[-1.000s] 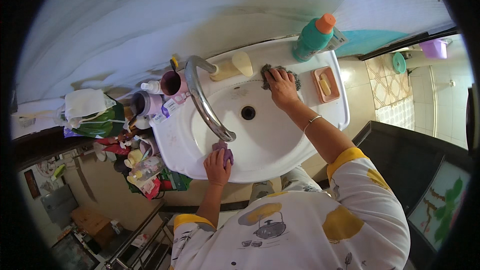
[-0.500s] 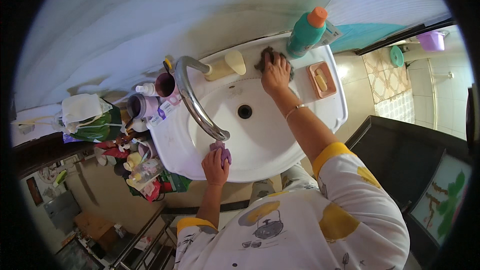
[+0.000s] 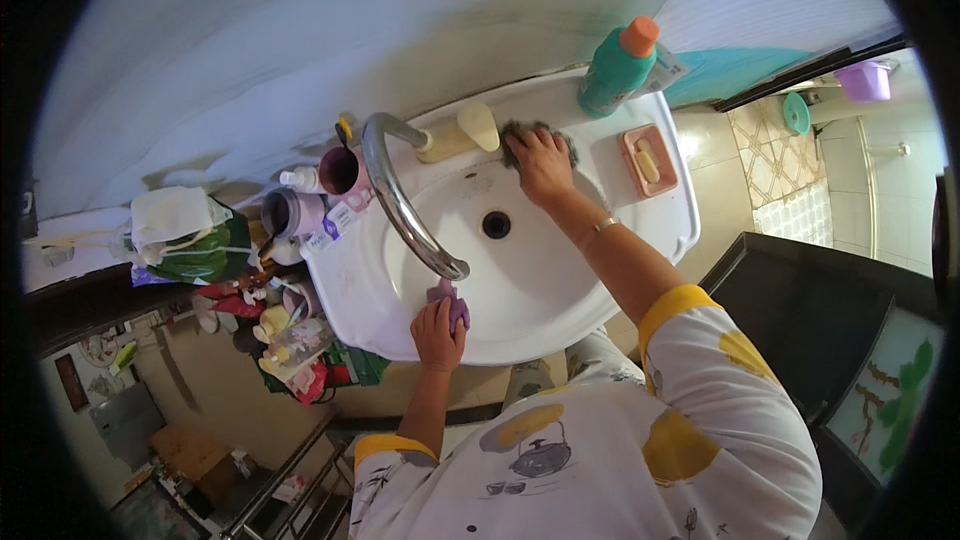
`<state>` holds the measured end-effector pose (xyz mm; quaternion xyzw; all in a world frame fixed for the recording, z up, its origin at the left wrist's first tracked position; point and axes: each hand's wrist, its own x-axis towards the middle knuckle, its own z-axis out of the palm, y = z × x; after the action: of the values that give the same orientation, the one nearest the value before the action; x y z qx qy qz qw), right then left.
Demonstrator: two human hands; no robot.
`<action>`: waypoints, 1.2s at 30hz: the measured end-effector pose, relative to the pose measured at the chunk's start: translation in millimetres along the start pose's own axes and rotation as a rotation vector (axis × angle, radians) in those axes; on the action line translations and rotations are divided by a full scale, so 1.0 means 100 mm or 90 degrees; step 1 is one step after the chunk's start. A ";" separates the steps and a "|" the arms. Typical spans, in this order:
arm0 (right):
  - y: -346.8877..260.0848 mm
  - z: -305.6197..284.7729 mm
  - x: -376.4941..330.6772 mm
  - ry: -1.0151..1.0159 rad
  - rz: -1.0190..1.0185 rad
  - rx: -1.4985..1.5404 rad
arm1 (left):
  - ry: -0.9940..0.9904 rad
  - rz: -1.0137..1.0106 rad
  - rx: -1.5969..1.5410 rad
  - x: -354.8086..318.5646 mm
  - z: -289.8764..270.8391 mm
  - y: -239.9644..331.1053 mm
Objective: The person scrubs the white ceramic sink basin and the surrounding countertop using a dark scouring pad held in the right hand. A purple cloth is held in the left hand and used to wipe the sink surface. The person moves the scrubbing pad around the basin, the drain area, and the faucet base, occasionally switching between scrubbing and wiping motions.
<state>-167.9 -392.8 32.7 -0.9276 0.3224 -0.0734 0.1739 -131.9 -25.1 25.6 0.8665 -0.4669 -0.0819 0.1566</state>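
My right hand presses a dark scrubbing pad onto the back rim of a white washbasin, beside the cream tap handle. My left hand rests on the basin's near rim and holds a small purple object. A curved chrome spout arches over the bowl between my hands. The drain lies just below my right wrist, which wears a thin bracelet.
A green bottle with an orange cap stands at the basin's back right, with a pink soap dish holding soap beside it. Cups, tubes and toiletries crowd the left edge. A dark cabinet sits to the right.
My right hand has slid the pad leftward along the back rim toward the tap handle. My left hand has stayed on the near rim.
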 end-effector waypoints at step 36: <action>0.16 0.01 0.51 0.059 -0.154 -0.169 | 0.019 0.019 0.027 0.03 0.03 0.04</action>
<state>-136.9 -435.9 27.3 -0.9700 0.2232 -0.0931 0.0247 -134.0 -29.9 23.8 0.8636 -0.4790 -0.0571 0.1465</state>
